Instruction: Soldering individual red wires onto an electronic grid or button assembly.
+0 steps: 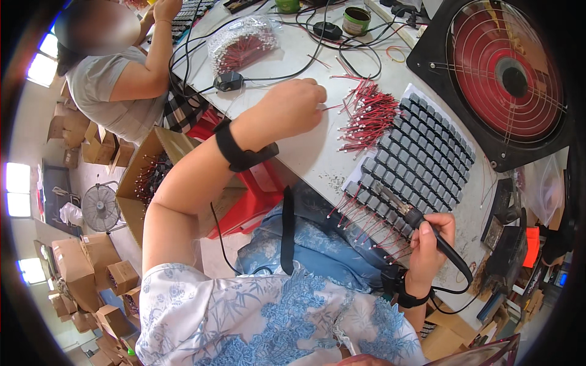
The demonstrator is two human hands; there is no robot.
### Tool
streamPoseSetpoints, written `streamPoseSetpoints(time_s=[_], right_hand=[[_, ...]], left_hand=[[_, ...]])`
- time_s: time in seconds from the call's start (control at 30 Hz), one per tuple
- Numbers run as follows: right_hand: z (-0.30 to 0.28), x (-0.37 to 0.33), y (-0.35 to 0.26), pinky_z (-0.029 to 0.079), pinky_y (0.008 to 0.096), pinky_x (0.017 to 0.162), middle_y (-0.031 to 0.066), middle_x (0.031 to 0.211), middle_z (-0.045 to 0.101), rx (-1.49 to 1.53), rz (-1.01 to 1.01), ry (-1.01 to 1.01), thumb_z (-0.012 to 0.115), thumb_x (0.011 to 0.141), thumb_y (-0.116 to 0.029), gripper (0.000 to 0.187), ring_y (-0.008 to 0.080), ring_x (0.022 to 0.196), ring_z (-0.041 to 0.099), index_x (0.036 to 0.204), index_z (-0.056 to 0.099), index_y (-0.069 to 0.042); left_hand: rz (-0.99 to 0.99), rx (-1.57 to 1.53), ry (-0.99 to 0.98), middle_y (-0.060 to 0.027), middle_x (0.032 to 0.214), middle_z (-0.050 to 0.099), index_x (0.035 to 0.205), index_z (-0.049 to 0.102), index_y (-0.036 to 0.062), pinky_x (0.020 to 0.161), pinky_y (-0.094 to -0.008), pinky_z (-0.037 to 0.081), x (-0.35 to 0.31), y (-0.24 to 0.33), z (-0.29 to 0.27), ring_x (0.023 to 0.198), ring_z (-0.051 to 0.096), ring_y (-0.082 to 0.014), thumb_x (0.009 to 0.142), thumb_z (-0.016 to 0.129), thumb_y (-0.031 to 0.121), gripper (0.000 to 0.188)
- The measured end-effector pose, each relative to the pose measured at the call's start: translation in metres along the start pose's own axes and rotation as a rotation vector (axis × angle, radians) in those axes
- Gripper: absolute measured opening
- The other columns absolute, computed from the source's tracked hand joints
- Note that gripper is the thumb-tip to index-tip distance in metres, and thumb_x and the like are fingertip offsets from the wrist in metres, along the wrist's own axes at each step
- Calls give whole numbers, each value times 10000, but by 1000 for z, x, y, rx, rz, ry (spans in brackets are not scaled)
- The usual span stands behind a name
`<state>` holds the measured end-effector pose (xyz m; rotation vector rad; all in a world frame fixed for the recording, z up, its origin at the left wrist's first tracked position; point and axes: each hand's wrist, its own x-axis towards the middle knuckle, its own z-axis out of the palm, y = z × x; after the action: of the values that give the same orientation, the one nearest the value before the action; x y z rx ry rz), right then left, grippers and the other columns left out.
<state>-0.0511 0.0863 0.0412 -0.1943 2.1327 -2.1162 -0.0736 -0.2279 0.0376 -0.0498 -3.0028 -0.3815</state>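
At the white workbench (317,152), a grid of small dark grey components (415,158) sits in rows on a sheet; I take it as the reference. The right hand (430,241), at the grid's near edge, is closed around the black grip of a soldering iron (421,221), its metal tip laid over the nearest rows. The left hand (293,107), to the grid's left, is loosely curled, fingertips pinched on one short red wire (332,108). Whether it grips more than one, I cannot tell. A loose heap of the same red wires (366,116) lies touching the grid's left edge. A bag of red wires (241,46) lies further left and back. A black-framed red fan (506,76) stands just behind the grid.

Judgement: the wires look light, thin and springy, and they tangle easily. Best pinched mid-sleeve, away from the bare ends. The iron is stiff and its tip is probably hot, so hold only the grip. A co-worker (116,85) sits at the bench's far left end.
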Motion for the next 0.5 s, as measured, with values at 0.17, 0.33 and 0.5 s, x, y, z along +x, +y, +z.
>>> streamPoseSetpoints(time_s=[0.17,0.33,0.5], right_hand=[[-3,-1,-1,332,172,480,18,698,435,-4,3,7,519,790,-88,121,46,538,398,878,470,-20],[-15,-3,2,364,167,494,140,876,603,56,17,26,529,798,-36,126,36,549,417,896,452,-23],[-20,-5,5,344,158,485,28,707,466,39,-1,45,507,795,-56,105,43,547,425,886,469,-19]], left_hand=[[91,184,-33,-130,817,588,773,577,14,710,-367,470,19,7,13,794,584,-305,737,538,121,120],[96,-20,5,-118,769,603,753,579,15,626,-363,466,11,16,4,713,588,-286,722,555,113,105],[-245,-781,-155,-18,706,574,859,607,1,527,-224,408,-47,70,1,573,478,-67,768,571,60,114]])
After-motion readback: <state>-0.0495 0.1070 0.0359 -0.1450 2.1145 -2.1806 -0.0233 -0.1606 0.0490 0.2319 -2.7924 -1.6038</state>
